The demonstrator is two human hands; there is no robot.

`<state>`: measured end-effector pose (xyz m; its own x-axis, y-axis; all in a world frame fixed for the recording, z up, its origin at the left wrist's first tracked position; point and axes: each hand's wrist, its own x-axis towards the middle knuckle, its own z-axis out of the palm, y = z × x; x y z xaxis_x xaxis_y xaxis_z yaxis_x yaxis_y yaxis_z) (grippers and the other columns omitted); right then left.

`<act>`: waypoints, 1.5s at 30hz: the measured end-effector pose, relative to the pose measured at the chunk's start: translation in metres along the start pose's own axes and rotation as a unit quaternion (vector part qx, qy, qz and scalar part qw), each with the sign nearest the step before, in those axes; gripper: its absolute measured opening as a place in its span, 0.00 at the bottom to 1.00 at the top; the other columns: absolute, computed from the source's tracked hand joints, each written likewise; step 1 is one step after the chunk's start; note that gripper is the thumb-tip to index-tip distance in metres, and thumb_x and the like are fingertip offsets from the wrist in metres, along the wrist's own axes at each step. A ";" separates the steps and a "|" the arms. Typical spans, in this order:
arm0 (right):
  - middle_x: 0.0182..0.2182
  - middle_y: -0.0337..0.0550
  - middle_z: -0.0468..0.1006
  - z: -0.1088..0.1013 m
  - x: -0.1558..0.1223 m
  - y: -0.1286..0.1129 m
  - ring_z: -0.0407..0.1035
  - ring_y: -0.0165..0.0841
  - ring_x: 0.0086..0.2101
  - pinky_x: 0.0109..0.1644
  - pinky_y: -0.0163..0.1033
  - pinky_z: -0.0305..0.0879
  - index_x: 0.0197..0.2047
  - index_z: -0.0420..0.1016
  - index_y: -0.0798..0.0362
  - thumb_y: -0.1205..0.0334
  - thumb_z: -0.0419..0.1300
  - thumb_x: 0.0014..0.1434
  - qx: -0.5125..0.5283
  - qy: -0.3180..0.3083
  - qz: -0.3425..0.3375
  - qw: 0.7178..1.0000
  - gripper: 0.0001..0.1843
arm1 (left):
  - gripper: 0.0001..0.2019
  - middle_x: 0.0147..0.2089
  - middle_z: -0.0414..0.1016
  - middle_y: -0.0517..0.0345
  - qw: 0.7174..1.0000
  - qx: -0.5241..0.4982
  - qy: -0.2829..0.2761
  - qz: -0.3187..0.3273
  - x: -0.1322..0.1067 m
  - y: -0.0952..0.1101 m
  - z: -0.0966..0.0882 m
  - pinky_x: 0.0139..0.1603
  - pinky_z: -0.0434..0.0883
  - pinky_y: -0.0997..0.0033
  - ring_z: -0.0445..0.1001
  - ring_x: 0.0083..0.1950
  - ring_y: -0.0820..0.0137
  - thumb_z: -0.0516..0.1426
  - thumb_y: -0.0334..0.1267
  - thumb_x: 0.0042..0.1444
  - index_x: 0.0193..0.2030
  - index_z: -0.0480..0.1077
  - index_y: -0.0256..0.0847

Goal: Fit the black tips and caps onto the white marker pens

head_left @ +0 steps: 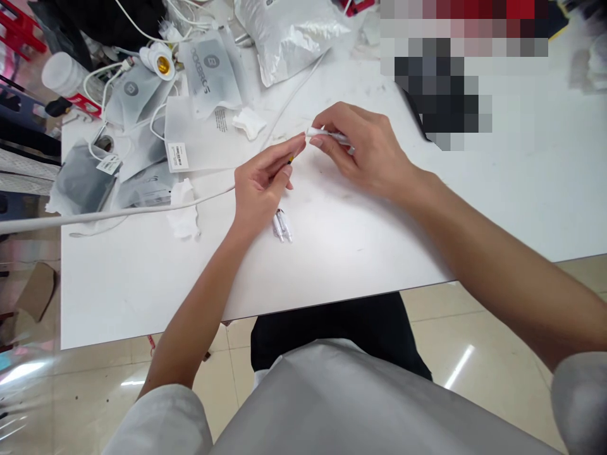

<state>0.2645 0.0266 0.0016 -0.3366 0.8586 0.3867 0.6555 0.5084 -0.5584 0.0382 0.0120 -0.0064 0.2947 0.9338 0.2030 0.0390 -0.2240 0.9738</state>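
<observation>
Over the white table, my right hand (365, 142) pinches a slim white pen-like piece (315, 133) between thumb and fingers. Its left tip points at the fingertips of my left hand (258, 183). That hand is closed, thumb against fingers, and a small dark and yellow bit (291, 160) shows in the pinch; the rest of what it holds is hidden. Just below my left hand, a few thin clear-and-white pen-like pieces (283, 226) lie on the tabletop, partly covered by the hand.
Frosted plastic pouches (211, 72) and a white bulb socket (159, 61) crowd the table's back left, beside a white bottle (64, 76). A white cable (190, 203) crosses behind my left hand. A plump silvery bag (289, 38) lies behind. A pixelated dark object (436, 95) is at right.
</observation>
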 end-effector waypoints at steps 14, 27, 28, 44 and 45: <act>0.50 0.48 0.83 0.008 -0.009 -0.007 0.78 0.52 0.54 0.51 0.60 0.76 0.63 0.65 0.36 0.25 0.49 0.71 0.165 0.022 0.031 0.986 0.31 | 0.15 0.65 0.82 0.61 0.997 -0.062 -0.029 -0.035 0.007 -0.001 -0.005 0.51 0.84 0.49 0.77 0.71 0.46 0.68 0.41 0.63 0.57 0.81 0.56; 0.57 0.48 0.82 0.005 -0.011 -0.015 0.78 0.52 0.58 0.52 0.60 0.80 0.63 0.67 0.35 0.28 0.49 0.73 0.151 0.047 0.024 0.987 0.27 | 0.15 0.64 0.83 0.60 0.997 -0.052 0.004 -0.063 0.007 0.000 -0.004 0.50 0.85 0.57 0.77 0.71 0.51 0.68 0.37 0.60 0.54 0.82 0.52; 0.58 0.48 0.82 0.004 -0.010 -0.015 0.78 0.51 0.58 0.53 0.60 0.80 0.62 0.67 0.36 0.29 0.50 0.73 0.153 0.049 0.022 0.987 0.27 | 0.15 0.64 0.83 0.59 0.997 -0.051 0.003 -0.062 0.007 0.000 -0.004 0.51 0.85 0.56 0.77 0.72 0.50 0.68 0.36 0.61 0.54 0.82 0.51; 0.51 0.43 0.84 0.011 -0.007 -0.009 0.81 0.45 0.52 0.56 0.56 0.82 0.55 0.71 0.37 0.32 0.57 0.72 0.187 0.107 -0.055 0.975 0.21 | 0.21 0.60 0.85 0.60 0.990 -0.086 0.043 -0.105 0.007 0.006 -0.003 0.48 0.83 0.64 0.77 0.71 0.51 0.69 0.28 0.51 0.51 0.85 0.52; 0.51 0.42 0.84 0.011 -0.007 -0.010 0.81 0.45 0.52 0.56 0.56 0.82 0.55 0.71 0.36 0.32 0.57 0.72 0.182 0.108 -0.052 0.976 0.21 | 0.21 0.60 0.86 0.59 0.989 -0.084 0.045 -0.112 0.007 0.005 -0.003 0.49 0.83 0.64 0.77 0.71 0.51 0.69 0.28 0.51 0.52 0.84 0.52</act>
<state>0.2530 0.0159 -0.0035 -0.2127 0.7874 0.5786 0.3281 0.6153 -0.7168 0.0374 0.0177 0.0006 0.2105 0.9774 -0.0182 -0.0684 0.0333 0.9971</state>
